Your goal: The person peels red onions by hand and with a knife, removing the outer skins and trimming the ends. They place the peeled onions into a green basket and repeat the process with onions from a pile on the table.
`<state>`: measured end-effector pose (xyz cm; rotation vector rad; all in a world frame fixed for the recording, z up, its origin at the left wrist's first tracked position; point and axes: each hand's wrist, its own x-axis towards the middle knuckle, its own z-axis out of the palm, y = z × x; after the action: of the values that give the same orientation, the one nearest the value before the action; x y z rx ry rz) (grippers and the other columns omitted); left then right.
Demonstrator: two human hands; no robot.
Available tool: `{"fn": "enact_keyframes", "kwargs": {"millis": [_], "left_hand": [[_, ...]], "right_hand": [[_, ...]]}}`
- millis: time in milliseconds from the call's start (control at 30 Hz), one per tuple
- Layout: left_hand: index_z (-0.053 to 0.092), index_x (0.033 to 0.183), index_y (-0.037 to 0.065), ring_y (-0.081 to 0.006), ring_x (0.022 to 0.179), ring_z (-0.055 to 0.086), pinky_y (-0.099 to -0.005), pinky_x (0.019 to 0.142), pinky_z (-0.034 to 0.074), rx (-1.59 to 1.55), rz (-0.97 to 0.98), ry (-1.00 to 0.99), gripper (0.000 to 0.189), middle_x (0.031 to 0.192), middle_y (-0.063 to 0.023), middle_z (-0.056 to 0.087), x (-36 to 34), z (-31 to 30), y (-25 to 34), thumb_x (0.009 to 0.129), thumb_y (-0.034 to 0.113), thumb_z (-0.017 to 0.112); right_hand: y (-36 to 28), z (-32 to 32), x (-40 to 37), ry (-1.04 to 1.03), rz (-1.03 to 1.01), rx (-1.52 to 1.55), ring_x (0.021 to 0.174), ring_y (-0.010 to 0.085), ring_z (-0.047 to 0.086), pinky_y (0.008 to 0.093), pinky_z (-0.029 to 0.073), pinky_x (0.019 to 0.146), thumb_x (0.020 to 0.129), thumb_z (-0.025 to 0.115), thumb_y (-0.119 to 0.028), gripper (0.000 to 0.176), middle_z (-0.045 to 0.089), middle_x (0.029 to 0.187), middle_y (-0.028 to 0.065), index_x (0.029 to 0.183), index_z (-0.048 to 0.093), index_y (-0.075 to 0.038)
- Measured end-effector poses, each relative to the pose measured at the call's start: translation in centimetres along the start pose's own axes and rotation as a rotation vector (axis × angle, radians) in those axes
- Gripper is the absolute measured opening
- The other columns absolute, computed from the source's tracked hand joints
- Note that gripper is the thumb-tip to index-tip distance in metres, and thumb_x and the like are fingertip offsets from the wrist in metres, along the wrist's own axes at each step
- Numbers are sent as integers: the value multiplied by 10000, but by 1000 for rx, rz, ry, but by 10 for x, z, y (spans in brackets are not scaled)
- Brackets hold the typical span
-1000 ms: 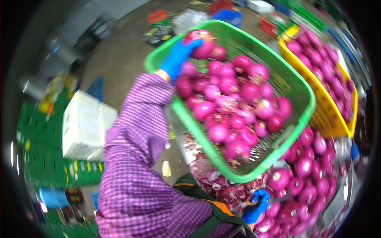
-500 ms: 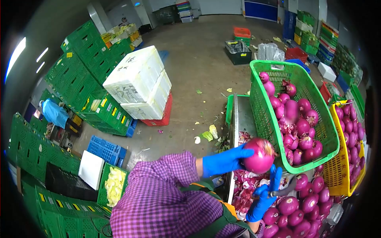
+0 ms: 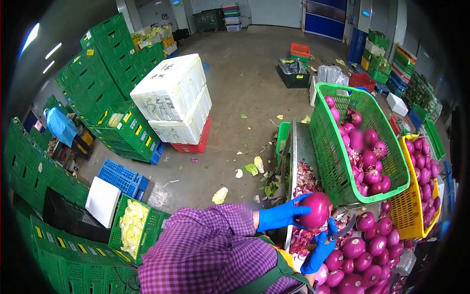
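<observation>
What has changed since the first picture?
The left hand, which was on a large onion inside the green crate, has come out of it and back toward the person. It now holds a large onion close to the right hand. The view has swung too, showing more floor. The right hand still holds the knife, and the yellow crate still stands beside the green one.

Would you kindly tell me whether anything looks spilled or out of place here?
Yes, loose leaves lie scattered on the floor left of the metal worktop, which looks odd because similar pale leaves fill a green crate.
</observation>
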<state>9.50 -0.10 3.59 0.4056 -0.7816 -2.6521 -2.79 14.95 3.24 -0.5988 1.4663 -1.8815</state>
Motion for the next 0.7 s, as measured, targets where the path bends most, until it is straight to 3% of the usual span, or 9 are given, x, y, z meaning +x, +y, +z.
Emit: {"fn": "enact_keyframes", "kwargs": {"millis": [33, 100, 133, 167, 233, 367, 467, 633, 700], "left_hand": [[257, 1443, 183, -275, 1298, 386, -495, 999, 424, 0, 4, -4, 809, 1432, -90, 346, -1, -1, -6, 792, 227, 736], [287, 1429, 147, -223, 1290, 387, -421, 1051, 372, 564, 138, -11, 860, 1424, -80, 361, -1, -3, -14, 731, 170, 788], [304, 1417, 118, -197, 1277, 389, -374, 1080, 329, 680, 153, -27, 886, 1412, -84, 377, -9, 8, -11, 692, 143, 814], [309, 1410, 110, -201, 1268, 399, -385, 1067, 346, 715, 208, -9, 891, 1391, -93, 397, -10, 4, -20, 685, 157, 824], [315, 1406, 113, -203, 1260, 406, -380, 1062, 354, 589, 103, -2, 882, 1379, -101, 408, -14, 0, -27, 687, 161, 824], [331, 1392, 109, -204, 1249, 413, -359, 1051, 365, 654, 55, 65, 855, 1362, -96, 421, -29, 2, -27, 691, 160, 819], [332, 1392, 107, -195, 1256, 401, -350, 1052, 360, 655, 79, 55, 858, 1369, -96, 412, -25, -6, -33, 691, 171, 822], [322, 1400, 109, -188, 1276, 378, -349, 1061, 350, 701, 80, 88, 872, 1386, -84, 393, -14, -4, -37, 688, 163, 823], [309, 1408, 113, -186, 1295, 359, -358, 1076, 333, 656, 103, 30, 868, 1399, -69, 378, -7, -11, -46, 701, 146, 812]], "right_hand": [[-9, 4, 1, -2, -5, -2, 602, 20, 410, 181, 357, 517, 818, 693, -145, 587, 574, 1027, 18, 1333, 446, -12], [-21, 7, 7, -61, -134, -87, 602, 15, 395, 178, 369, 531, 776, 675, -25, 634, 578, 1079, 35, 1357, 423, -13], [-21, -3, 10, -152, -86, -165, 655, 37, 473, 182, 425, 591, 728, 636, 72, 680, 576, 1162, 50, 1367, 418, -11], [-17, -4, 14, -162, -226, -344, 765, 84, 558, 208, 477, 681, 719, 645, 75, 667, 575, 1200, 76, 1350, 439, 2], [-28, -2, 8, -190, 16, -253, 897, 145, 598, 256, 494, 798, 736, 669, 48, 591, 596, 1176, 114, 1299, 492, 21], [-6, -20, 13, -147, 193, -310, 922, 159, 601, 280, 485, 837, 758, 682, 26, 481, 629, 1102, 139, 1223, 559, 32], [-1, -20, 16, -59, 156, -205, 930, 178, 606, 302, 476, 858, 784, 673, 9, 362, 645, 1071, 138, 1140, 611, 36], [2, -16, 14, 18, -183, -488, 918, 176, 605, 323, 459, 875, 836, 628, -2, 166, 659, 1002, 124, 995, 645, 45], [6, -22, 15, 57, -210, -448, 867, 161, 595, 308, 460, 831, 855, 613, -31, 121, 653, 949, 102, 952, 646, 31]]}}
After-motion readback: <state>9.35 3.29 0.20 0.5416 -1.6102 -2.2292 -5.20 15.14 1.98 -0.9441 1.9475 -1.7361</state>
